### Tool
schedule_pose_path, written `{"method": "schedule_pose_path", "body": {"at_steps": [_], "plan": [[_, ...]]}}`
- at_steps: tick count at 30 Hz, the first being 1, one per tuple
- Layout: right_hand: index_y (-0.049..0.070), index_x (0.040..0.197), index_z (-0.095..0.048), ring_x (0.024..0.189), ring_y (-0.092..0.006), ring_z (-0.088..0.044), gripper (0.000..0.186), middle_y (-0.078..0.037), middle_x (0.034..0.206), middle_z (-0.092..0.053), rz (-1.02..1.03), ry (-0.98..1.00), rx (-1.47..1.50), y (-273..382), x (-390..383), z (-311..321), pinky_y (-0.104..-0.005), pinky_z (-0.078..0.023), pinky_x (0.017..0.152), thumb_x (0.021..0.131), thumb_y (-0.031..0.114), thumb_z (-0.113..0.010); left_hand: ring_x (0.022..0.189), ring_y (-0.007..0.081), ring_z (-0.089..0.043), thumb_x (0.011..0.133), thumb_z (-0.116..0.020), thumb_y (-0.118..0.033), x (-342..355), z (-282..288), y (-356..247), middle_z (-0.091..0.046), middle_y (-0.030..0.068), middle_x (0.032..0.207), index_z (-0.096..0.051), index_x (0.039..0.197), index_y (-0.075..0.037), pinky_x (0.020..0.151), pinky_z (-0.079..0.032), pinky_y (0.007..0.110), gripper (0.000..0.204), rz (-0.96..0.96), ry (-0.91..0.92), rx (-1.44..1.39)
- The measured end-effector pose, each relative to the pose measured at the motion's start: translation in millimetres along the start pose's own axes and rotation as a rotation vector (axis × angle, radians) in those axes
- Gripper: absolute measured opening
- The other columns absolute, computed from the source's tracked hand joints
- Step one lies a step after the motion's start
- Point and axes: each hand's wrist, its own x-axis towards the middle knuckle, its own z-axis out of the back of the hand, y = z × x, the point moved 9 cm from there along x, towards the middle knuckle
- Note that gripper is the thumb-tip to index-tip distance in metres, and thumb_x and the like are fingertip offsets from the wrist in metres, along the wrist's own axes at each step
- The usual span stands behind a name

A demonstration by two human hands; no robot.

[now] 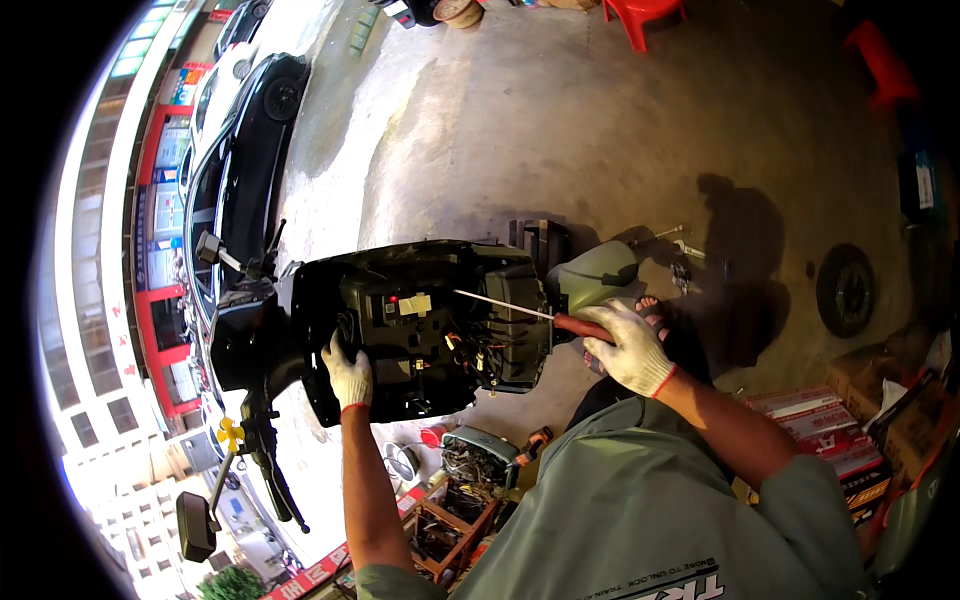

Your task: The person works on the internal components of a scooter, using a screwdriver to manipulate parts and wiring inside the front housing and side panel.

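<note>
Your white-gloved right hand (628, 345) wraps its fingers round the red-handled steel screwdriver (582, 328), angled over the black plastic scooter body (400, 342); spare the dark wires (488, 353), bracing your white-gloved left hand (349, 378), grip unclear.

Right hand (634, 350) clenched; left hand (350, 380) apparently curled

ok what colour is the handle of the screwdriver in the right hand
The screwdriver handle is reddish brown, seen best in the head view.

gloves (635, 350) were cream with red cuff edges, screwdriver handle (582, 328) was reddish brown, scooter panel (395, 344) was black, shirt (640, 480) was grey-green, plastic stool (643, 16) was red
</note>
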Motion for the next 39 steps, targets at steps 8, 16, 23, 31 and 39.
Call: {"method": "schedule_pose_path", "body": {"at_steps": [8, 16, 23, 31, 39], "plan": [[0.013, 0.117, -0.065, 0.098, -0.036, -0.063, 0.035, -0.012, 0.106, -0.063, 0.063, -0.036, -0.056, -9.0, 20.3, -19.2, -0.0425, -0.051, 0.082, 0.082, 0.014, -0.07, 0.125, 0.0346, -0.05, 0.086, -0.06, -0.005, -61.5, 16.6, -91.3, -0.051, 0.0206, 0.132, -0.051, 0.136, -0.004, 0.108, -0.041, 0.043, 0.051, -0.07, -0.258, -0.142], [0.007, 0.117, -0.064, 0.1, -0.0367, -0.062, 0.034, -0.015, 0.106, -0.063, 0.038, 0.03, 0.033, -13.9, 34.6, -36.8, -0.0412, -0.05, 0.085, 0.083, 0.009, -0.068, 0.099, 0.0156, -0.063, 0.1, -0.054, -0.016, -113.2, -141.9, -200.8, -0.067, 0.0115, 0.115, -0.057, 0.128, 0.003, 0.088, -0.051, 0.028, 0.034, 0.269, 0.554, -0.917], [0.007, 0.117, -0.064, 0.099, -0.0358, -0.063, 0.034, -0.014, 0.109, -0.062, -0.006, 0.052, 0.052, -17.7, 44.1, -46.4, -0.0409, -0.052, 0.084, 0.083, 0.008, -0.067, 0.088, 0.0178, -0.069, 0.1, -0.055, -0.022, -114.1, -171.4, -221.3, -0.069, 0.0107, 0.102, -0.059, 0.119, 0.002, 0.079, -0.056, 0.029, 0.031, 0.586, 0.586, -1.247], [0.007, 0.116, -0.064, 0.098, -0.0352, -0.064, 0.034, -0.013, 0.109, -0.062, 0.001, 0.05, 0.052, -15.7, 46.4, -43.4, -0.0401, -0.052, 0.083, 0.082, 0.008, -0.068, 0.089, 0.0203, -0.069, 0.099, -0.055, -0.021, -113.8, -167.2, -225.1, -0.069, 0.0118, 0.101, -0.057, 0.118, 0.003, 0.079, -0.056, 0.031, 0.031, 0.621, 0.57, -1.243], [0.007, 0.117, -0.064, 0.098, -0.0345, -0.064, 0.035, -0.013, 0.109, -0.063, 0.009, 0.039, 0.055, -17.2, 46.8, -45.5, -0.0395, -0.052, 0.083, 0.082, 0.008, -0.07, 0.088, 0.0186, -0.068, 0.099, -0.055, -0.021, -112.6, -165.4, -224.7, -0.069, 0.011, 0.101, -0.059, 0.115, 0.003, 0.078, -0.055, 0.03, 0.029, 0.596, 0.56, -1.235]]}}
